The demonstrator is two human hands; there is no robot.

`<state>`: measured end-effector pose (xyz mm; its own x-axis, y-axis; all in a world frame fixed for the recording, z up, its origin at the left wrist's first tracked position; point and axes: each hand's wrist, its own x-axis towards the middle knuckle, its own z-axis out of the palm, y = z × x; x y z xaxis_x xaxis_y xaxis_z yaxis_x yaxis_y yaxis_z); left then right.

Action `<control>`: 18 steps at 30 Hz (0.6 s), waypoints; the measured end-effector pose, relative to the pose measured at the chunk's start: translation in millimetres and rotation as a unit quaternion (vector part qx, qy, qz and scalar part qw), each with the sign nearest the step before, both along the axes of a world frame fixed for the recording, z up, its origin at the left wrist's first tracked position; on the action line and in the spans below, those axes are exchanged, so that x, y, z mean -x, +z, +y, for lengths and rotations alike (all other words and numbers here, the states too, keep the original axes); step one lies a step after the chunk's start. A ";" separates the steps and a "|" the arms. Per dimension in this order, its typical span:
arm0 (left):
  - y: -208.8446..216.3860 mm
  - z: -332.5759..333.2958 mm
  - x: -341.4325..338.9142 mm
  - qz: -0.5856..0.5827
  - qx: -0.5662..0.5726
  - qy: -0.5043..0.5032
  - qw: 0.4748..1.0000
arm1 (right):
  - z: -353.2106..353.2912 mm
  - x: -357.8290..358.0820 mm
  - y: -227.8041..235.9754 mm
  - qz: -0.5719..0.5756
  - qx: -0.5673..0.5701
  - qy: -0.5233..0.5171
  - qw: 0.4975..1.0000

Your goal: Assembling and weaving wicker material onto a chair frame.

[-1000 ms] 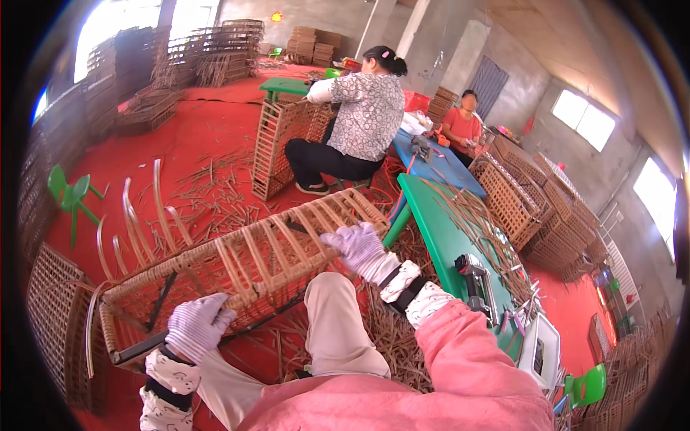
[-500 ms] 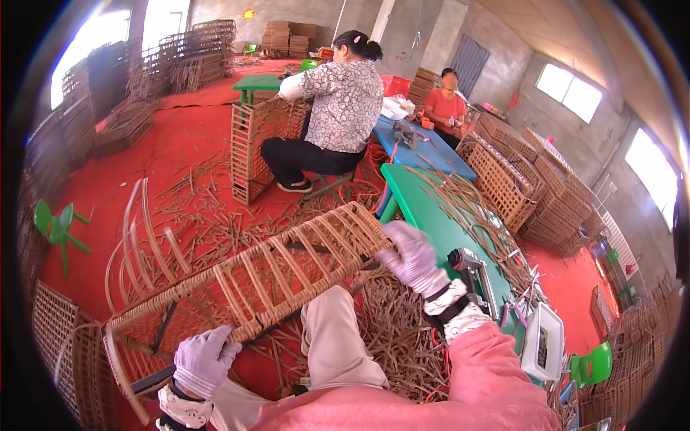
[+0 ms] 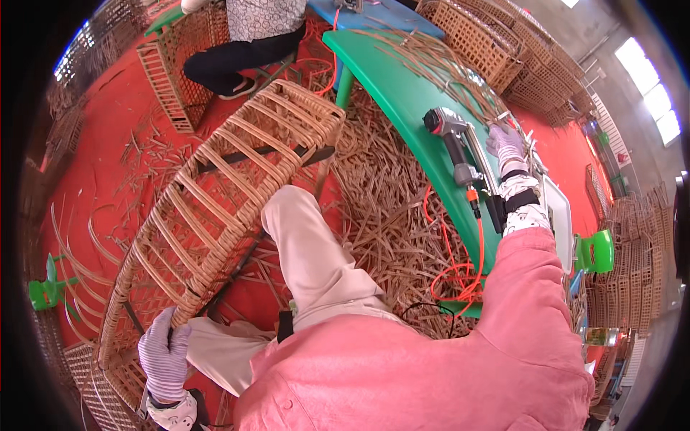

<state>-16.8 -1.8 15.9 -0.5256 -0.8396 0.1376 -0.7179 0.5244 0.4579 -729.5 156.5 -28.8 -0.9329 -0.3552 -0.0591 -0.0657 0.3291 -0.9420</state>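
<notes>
A long woven basket (image 3: 208, 187) with a wrapped rim and slatted side slants across my lap. My left hand (image 3: 164, 355), in a striped glove, grips its near rim. At the green table (image 3: 388, 86), my gloved right hand (image 3: 505, 140) reaches among the tools and strips near the far right edge. Its fingertips are partly lost among them, so what it touches is unclear. Beside my right forearm lies a nail gun (image 3: 454, 147) with an orange air hose (image 3: 481, 244). Brown strips (image 3: 445, 65) are spread along the table beyond my hand.
A white tray (image 3: 558, 215) stands by my right forearm. Cut strips (image 3: 381, 194) cover the red floor between basket and table. A co-worker (image 3: 264, 36) sits ahead with another basket. Green stools (image 3: 595, 251) and stacked baskets (image 3: 629, 280) are at the right.
My right hand has left the basket's far end and reached right over the green table. The basket has tilted more upright in view, with my left hand still on it. The view has turned down.
</notes>
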 end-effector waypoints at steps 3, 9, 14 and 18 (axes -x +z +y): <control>7.4 -2.1 8.0 0.002 -0.068 0.032 0.997 | -11.2 -31.1 -11.9 0.013 -0.140 -0.023 0.990; 10.0 0.9 -2.4 -0.017 -0.083 0.021 0.996 | -45.4 -57.0 -28.4 0.204 -0.193 0.287 0.916; 1.2 -4.7 3.5 0.023 -0.019 -0.022 0.999 | -34.5 15.5 -79.8 0.238 -0.287 0.228 0.899; 2.5 2.7 2.2 0.005 -0.057 0.024 0.998 | -48.0 45.6 -56.7 0.114 -0.354 0.140 0.918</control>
